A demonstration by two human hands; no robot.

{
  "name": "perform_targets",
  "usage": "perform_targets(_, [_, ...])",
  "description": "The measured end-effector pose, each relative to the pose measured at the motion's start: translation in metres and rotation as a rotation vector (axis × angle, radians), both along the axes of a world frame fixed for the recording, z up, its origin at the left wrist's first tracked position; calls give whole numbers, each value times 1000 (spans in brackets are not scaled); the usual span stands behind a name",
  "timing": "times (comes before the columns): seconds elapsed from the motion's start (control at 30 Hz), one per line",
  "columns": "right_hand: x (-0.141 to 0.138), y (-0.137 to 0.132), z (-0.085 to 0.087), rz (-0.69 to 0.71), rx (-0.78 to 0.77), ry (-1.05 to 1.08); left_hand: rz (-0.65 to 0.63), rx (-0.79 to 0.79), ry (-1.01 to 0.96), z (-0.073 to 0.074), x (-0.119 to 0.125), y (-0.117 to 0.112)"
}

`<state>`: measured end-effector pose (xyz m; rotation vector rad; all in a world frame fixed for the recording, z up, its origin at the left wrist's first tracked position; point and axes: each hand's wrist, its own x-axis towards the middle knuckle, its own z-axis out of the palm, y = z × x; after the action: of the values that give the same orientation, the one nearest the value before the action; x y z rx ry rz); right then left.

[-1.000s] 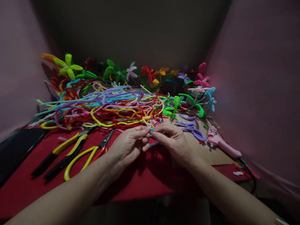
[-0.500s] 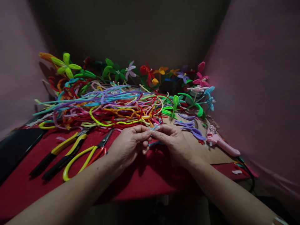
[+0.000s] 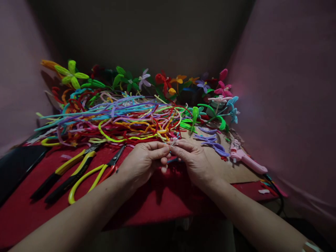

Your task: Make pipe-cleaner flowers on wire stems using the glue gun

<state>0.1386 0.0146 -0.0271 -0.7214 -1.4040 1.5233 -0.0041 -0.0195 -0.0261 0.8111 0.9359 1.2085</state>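
Observation:
My left hand and my right hand meet above the red cloth, thumbs and fingertips pinched together. Between them they hold a small bundle of whitish-pink stamens, its thin tips fanning upward. A bit of blue shows at the fingertips, and the lower part of the bundle is hidden by my fingers. Behind my hands lies a pile of coloured pipe cleaners. Yellow-handled scissors rest left of my left hand.
Black-and-yellow pliers lie at the left, near a dark flat object. On the right, cardboard carries purple looped pieces and a pink glue gun. Pipe-cleaner flowers stand along the back.
Blue that showed across the bundle is now mostly hidden, and the stamen tips stand more fanned out. Both hands keep their pinch. The whole view has shifted slightly.

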Motion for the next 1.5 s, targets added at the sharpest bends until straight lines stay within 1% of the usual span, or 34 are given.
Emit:
perform_targets(0.13, [-3,-1,-5,-38,-81,72,22,47,50,1,2,-2])
perform_targets(0.23, [-5,-2,-9,-76,-103,102,84,62,115,3,3,-3])
perform_targets(0.3, [-5,-2,-11,-84,-100,101,100,47,122,2,3,-3])
perform_targets(0.47, [-5,-3,-9,-29,-36,77,81,9,76,-1,1,-1])
perform_targets(0.63, [-2,-3,-5,38,-24,88,56,30,119,0,1,0])
perform_targets(0.77, [1,1,-5,85,-39,66,18,54,158,5,2,-3])
perform_targets(0.87, [3,3,-7,86,-56,83,-23,54,193,8,1,-5])
perform_targets(0.93, [4,4,-8,82,-56,106,-61,71,204,9,0,-6])
perform_targets(1.03, [5,3,-9,113,-44,155,-127,97,199,10,-1,-6])
perform_targets(1.1, [6,1,-9,139,-31,193,-180,79,180,10,0,-6])
perform_targets(1.17, [6,0,-10,130,-23,226,-202,62,175,12,1,-6])
perform_targets(1.23, [5,0,-10,80,-29,245,-169,83,229,15,2,-7])
perform_targets(1.33, [2,1,-12,-23,-61,253,-26,194,451,17,6,-8])
perform_targets(1.43, [0,1,-14,-80,-82,257,168,434,750,12,8,-11])
perform_targets(1.5, [-1,1,-15,-95,-92,252,246,610,899,6,8,-12])
